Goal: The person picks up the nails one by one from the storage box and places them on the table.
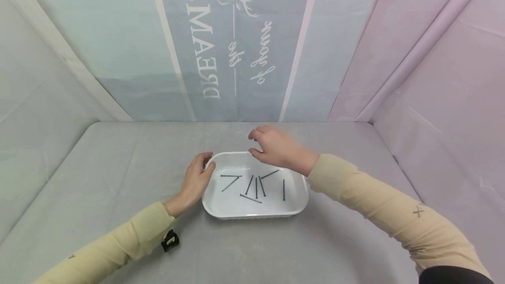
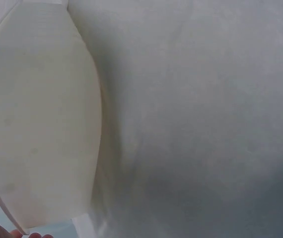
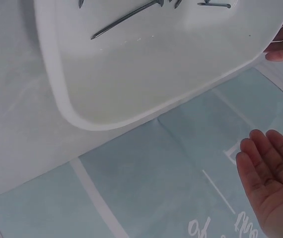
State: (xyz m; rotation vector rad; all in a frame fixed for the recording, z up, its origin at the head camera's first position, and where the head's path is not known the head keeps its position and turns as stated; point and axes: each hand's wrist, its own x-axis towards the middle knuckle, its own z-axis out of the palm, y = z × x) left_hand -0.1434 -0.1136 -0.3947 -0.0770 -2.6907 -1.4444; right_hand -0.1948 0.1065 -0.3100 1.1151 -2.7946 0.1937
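Observation:
A white rectangular dish (image 1: 232, 211) with rounded corners sits on the grey-covered surface. Several dark nails (image 1: 256, 187) lie scattered on its bottom, pointing different ways; some show close up in the right wrist view, among them one long nail (image 3: 126, 21). At the dish's back left corner, my left hand (image 1: 196, 179) holds the rim, thumb over the edge and fingers on the outer side. My right hand (image 1: 276, 146) hovers above the back rim with loosely bent fingers and nothing in it. The right wrist view shows its bare palm (image 3: 275, 183).
Behind the dish rises a blue-grey cloth wall (image 1: 252, 56) with mirrored white lettering. Pale fabric walls stand at left and right. A small black device (image 1: 170, 241) hangs under the left sleeve.

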